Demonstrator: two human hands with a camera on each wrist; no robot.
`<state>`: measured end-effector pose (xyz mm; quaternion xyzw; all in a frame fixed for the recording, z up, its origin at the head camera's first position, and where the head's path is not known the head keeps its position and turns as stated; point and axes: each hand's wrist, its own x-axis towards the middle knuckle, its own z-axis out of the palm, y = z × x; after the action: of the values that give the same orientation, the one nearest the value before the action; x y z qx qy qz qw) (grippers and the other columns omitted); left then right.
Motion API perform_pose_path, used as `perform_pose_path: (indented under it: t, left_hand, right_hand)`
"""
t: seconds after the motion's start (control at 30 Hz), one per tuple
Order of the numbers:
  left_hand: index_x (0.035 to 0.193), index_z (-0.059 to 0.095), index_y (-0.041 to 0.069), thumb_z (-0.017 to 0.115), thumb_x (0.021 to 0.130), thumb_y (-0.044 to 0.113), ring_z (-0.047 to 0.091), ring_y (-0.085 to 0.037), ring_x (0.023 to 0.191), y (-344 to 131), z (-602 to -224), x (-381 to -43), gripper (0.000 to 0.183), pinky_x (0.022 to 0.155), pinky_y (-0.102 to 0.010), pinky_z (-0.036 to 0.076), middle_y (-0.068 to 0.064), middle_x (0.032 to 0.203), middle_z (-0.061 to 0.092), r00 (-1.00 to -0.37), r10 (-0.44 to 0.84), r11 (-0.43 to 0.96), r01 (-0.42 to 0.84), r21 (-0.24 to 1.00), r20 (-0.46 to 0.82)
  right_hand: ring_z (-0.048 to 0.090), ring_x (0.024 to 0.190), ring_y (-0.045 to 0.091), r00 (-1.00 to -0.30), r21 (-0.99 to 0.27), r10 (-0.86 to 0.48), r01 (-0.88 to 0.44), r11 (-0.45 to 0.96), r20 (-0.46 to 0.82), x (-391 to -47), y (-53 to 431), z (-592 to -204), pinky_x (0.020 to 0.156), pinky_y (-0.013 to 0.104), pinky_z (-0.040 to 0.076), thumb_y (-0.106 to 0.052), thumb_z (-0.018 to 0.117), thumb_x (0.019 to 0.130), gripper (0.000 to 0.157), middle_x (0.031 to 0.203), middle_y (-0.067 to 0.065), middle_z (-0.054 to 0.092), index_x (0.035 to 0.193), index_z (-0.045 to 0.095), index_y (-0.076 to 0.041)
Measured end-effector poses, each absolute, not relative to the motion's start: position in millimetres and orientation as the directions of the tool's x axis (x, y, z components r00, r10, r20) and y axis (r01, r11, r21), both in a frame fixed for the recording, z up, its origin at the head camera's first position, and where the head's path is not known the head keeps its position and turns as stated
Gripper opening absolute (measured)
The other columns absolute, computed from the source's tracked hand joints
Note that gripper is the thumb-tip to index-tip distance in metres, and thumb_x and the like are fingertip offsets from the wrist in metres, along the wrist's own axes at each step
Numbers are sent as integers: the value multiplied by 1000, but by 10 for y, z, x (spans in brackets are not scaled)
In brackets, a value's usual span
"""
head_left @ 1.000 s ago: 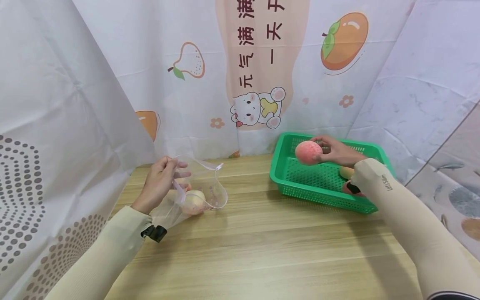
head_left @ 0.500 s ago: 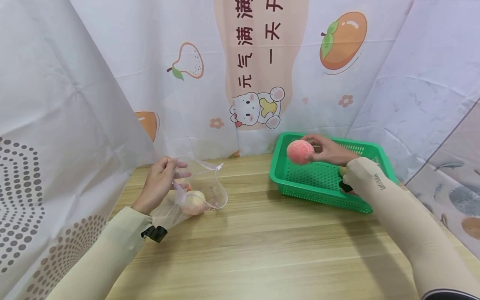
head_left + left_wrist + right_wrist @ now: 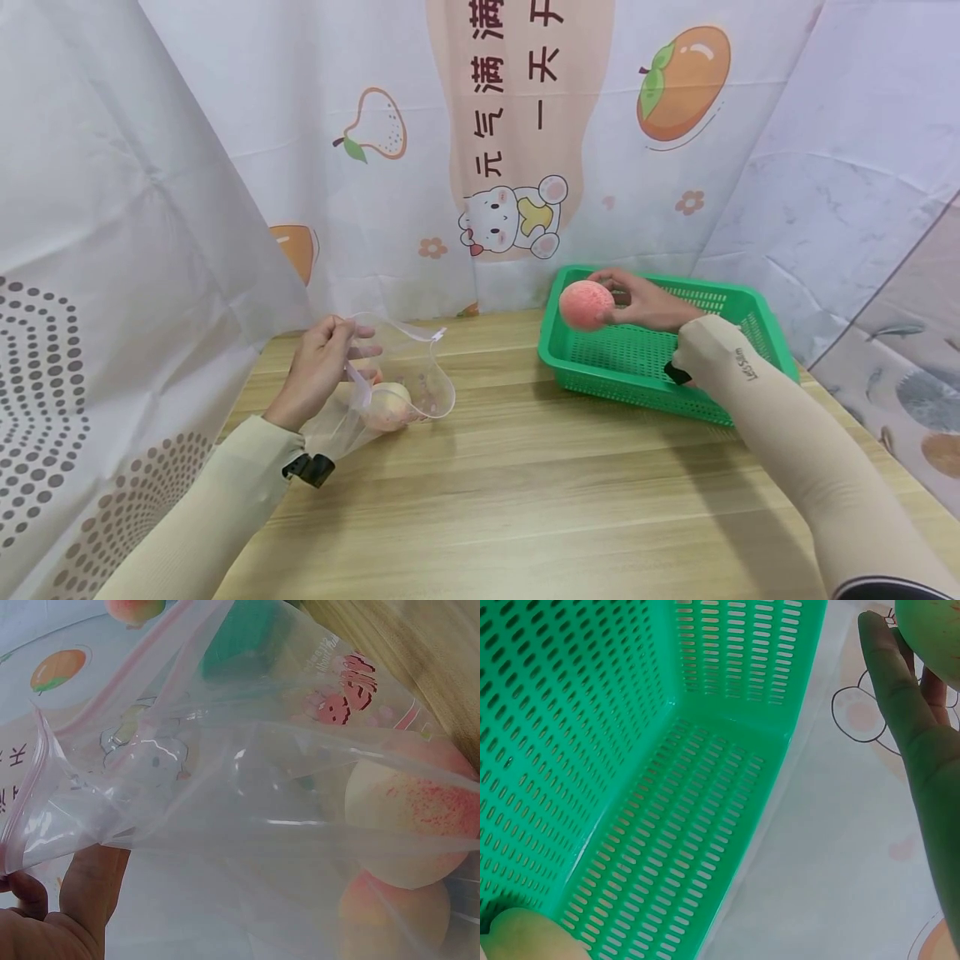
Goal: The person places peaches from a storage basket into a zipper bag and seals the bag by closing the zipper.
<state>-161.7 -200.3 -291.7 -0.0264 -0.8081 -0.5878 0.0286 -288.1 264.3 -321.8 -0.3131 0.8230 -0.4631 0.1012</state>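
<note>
Pinching peach w/ R hand, bag w/ L hand, R sleeve reads "LetsSlim"

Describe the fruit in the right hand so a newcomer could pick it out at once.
Find the green basket on the right side of the wooden table. In the head view, by its left end, the right hand holds up a round pink fruit. It is held bare, whereas the paler, cream-and-pink fruit lies inside the clear bag.
</note>
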Motion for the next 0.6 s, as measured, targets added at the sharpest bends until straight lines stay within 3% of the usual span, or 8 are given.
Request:
perform_pose_path:
  t: [0.23, 0.6]
  left_hand:
    - [97, 43, -2, 30, 109, 32, 62, -38, 116, -2017, -2923, -1622, 38, 74, -41, 61, -23, 137, 53, -997, 6, 303, 76, 950, 78]
    - [97, 43, -2, 31, 109, 32, 62, -39, 117, -2031, -2924, -1632, 38, 72, -40, 61, -22, 137, 54, -997, 11, 303, 70, 950, 70]
  right_hand:
    - [53, 125, 46, -778, -825, -615, -426, 373, 124, -2882, 2563, -3162, 94, 53, 51, -10, 67, 93, 58, 131, 21, 51, 143, 38, -3]
    - [58, 116, 40, -741, -841, -655, -443, 310, 149, -2885, 2415, -3103, 88, 36, 54, -8, 67, 92, 56, 132, 21, 51, 140, 40, -1]
